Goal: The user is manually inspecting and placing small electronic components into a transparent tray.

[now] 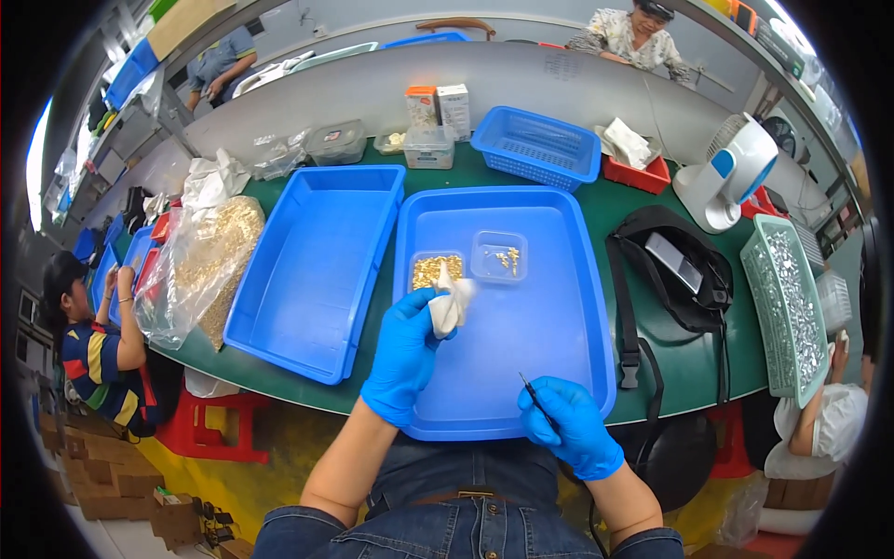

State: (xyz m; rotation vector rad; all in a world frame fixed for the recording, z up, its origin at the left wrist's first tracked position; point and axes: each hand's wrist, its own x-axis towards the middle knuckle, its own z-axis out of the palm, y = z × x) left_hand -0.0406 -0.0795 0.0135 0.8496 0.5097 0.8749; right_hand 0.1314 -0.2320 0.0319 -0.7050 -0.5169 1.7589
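The person's left hand (400, 349), in a blue glove, is gripping a white cloth (449, 313) above the left part of the blue tray (503, 354), and the gloved right hand (570, 424) is grasping a thin black tool (534, 395) over the near right corner of this tray. In the tray's far left part, many gold parts (426, 270) fill a small box (438, 254); just right of it, a clear box (486, 246) holds few gold pieces (514, 256).
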